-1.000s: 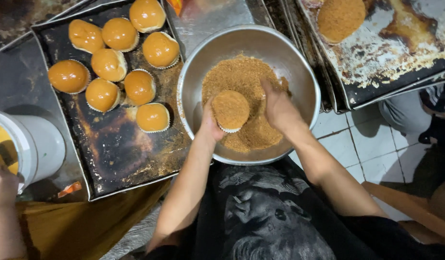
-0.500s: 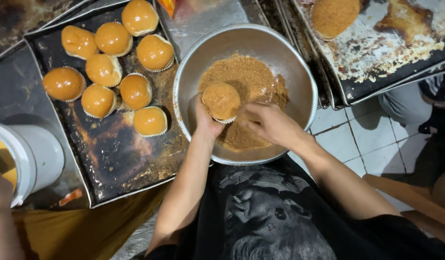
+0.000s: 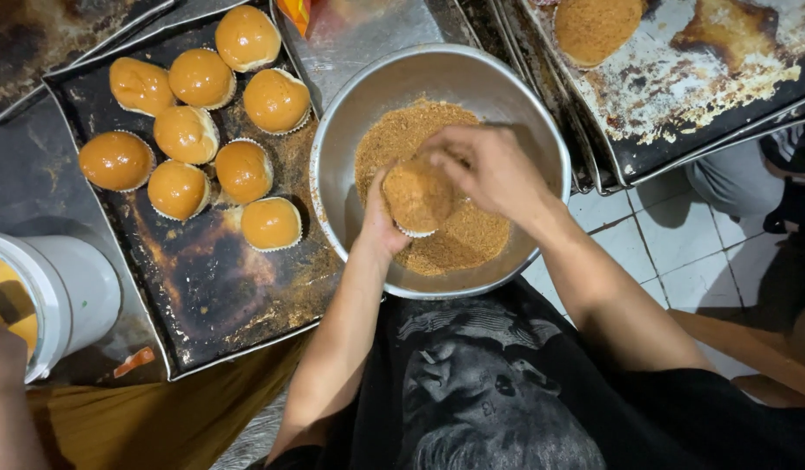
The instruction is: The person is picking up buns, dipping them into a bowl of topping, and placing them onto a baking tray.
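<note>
Left hand (image 3: 378, 228) grip on crumbed bun (image 3: 417, 198), tiled floor (image 3: 659, 261).

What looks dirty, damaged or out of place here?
The dark baking tray under the glazed buns is stained with burnt residue. The right tray has crusty patches too. No spill shows around the bowl.

— See any packages, labels, signs or screens here?

— Only one package: an orange plastic wrapper (image 3: 295, 12) at the top edge, just above the metal bowl (image 3: 542, 130), beside the dark baking tray (image 3: 202, 305). Crinkled, glossy, mostly cut off by the frame.

— Labels, signs or screens?

— None that I can make out.
</note>
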